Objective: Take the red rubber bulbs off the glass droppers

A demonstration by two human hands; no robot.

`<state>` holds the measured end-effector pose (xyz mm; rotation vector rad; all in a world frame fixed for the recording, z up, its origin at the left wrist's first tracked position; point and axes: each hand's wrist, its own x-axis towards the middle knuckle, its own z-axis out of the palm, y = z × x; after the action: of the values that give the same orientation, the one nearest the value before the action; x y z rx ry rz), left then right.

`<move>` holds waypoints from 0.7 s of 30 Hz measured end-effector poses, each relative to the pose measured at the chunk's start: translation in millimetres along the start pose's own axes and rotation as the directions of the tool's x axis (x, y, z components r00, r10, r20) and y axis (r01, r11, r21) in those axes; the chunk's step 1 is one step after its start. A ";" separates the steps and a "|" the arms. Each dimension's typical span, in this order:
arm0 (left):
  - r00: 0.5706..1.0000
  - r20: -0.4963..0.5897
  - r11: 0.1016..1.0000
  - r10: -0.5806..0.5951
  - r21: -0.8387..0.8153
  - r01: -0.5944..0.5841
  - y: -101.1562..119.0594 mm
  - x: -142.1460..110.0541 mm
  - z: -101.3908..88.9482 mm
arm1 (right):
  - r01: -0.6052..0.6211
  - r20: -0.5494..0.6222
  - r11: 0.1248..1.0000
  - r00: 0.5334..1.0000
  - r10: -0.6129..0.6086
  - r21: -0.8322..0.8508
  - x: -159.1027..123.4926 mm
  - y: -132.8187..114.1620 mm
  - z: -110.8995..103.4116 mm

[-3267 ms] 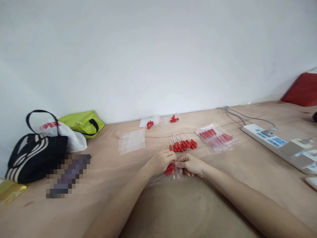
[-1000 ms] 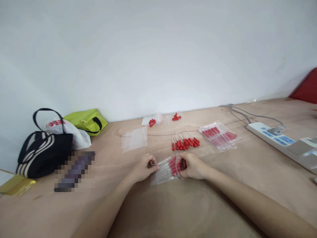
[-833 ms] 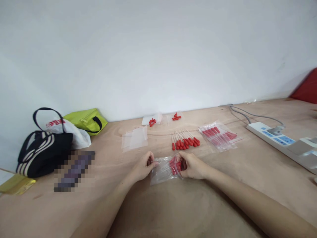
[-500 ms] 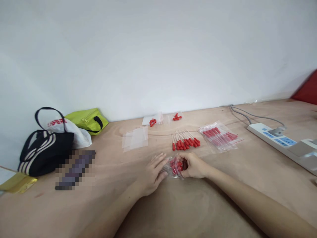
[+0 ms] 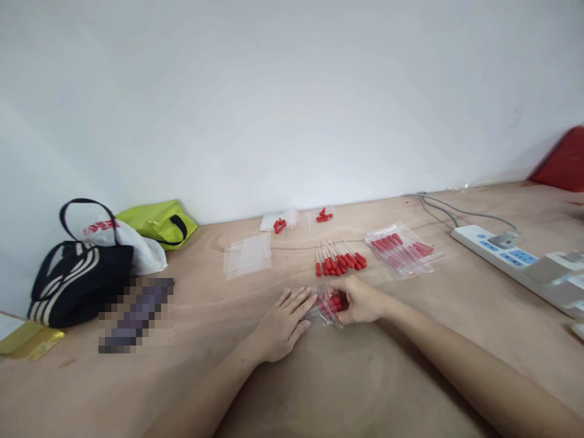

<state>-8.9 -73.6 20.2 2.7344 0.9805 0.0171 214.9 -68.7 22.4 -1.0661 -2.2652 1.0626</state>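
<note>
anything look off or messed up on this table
Nothing looks spilled or damaged. The dark object at left looks odd only because a blocky blur hides its detail. The loose red sticks fan unevenly, and the bag in the right hand looks crumpled, partly covered by the left hand.

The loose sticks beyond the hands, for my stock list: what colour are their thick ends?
The thick ends are red, best seen in the head view.
</note>
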 end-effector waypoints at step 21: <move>1.000 -0.018 1.000 0.000 -0.022 0.000 0.1 -0.2 -1.4 | 0.001 -0.053 0.998 0.999 -0.004 -0.057 -1.0 3.6 -4.9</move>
<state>-9.1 -73.5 21.6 2.7189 0.9790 0.0522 220.4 -65.7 22.6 -1.1007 -2.2660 0.9623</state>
